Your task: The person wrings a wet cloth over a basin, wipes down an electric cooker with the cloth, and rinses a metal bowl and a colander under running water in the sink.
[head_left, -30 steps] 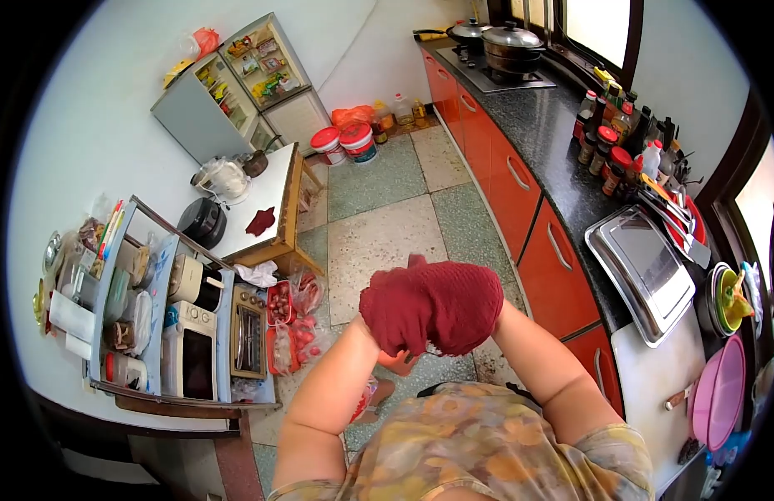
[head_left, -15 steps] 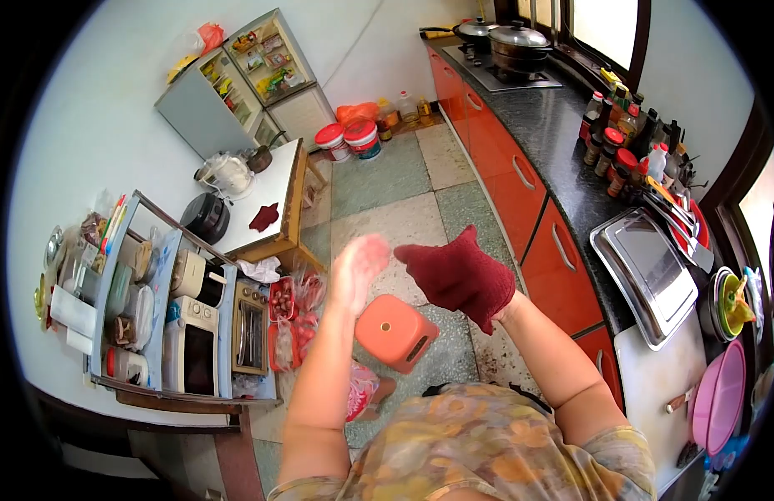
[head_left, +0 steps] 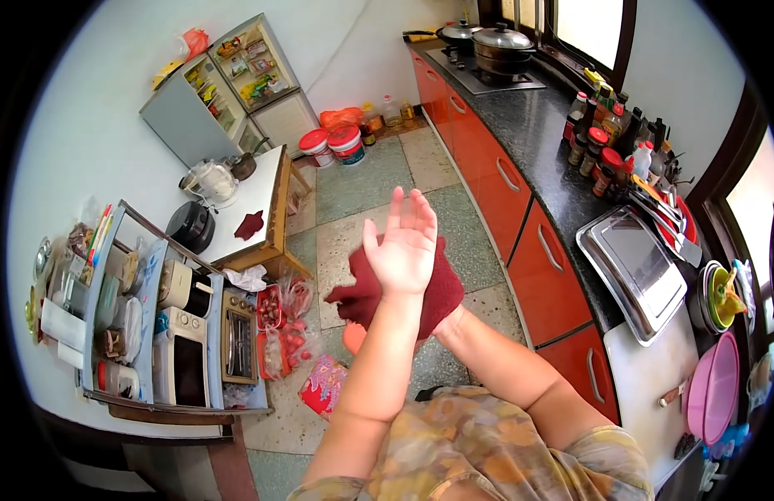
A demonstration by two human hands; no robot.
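My left hand (head_left: 404, 250) is bare, palm up with its fingers stretched out, in front of a dark red cloth (head_left: 444, 288). The cloth covers my right hand down to the wrist, so its fingers are hidden, and a loose corner of cloth sticks out to the left of my left wrist. Below the cloth, part of an orange-red stool (head_left: 354, 337) shows. Another dark red cloth piece (head_left: 249, 225) lies on the white table (head_left: 266, 188) at the left.
At the left stand an open fridge (head_left: 182, 113) and a shelf with a microwave (head_left: 187, 363). The right counter (head_left: 525, 125) bears pots, bottles, a metal tray (head_left: 633, 271) and a knife; a pink basin (head_left: 711, 388) is beside them. A patterned bag (head_left: 323, 384) is near the stool.
My left hand has moved right, across the front of the cloth, and now shows its palm. The cloth-covered right hand has shifted left and hides most of the stool.
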